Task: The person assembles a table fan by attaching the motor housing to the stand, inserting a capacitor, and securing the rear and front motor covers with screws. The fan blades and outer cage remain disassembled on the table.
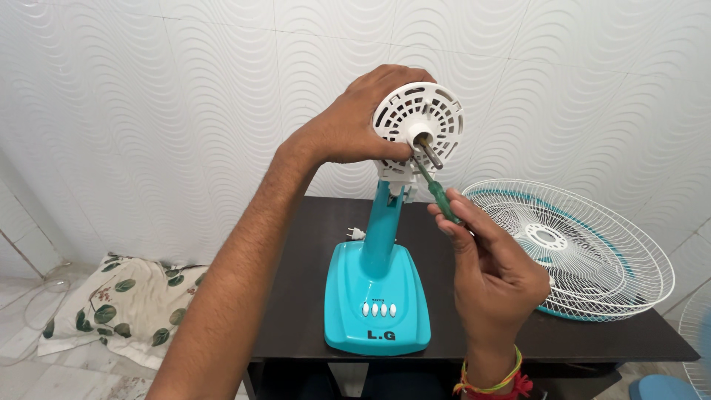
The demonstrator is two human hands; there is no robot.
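A turquoise table fan base point(378, 304) with a turquoise neck stands on a dark table point(592, 337). On top sits the white round motor housing point(418, 122) with a bare metal shaft sticking out. My left hand point(355, 122) grips the housing from the left side. My right hand point(492, 270) holds a green-handled screwdriver point(437, 194), whose tip touches the front of the housing just below the shaft.
White wire fan guards point(578, 248) with a turquoise rim lie on the table's right half. A white plug point(357, 234) rests behind the base. A leaf-patterned pillow point(122, 307) lies on the floor at left. A wavy white wall stands behind.
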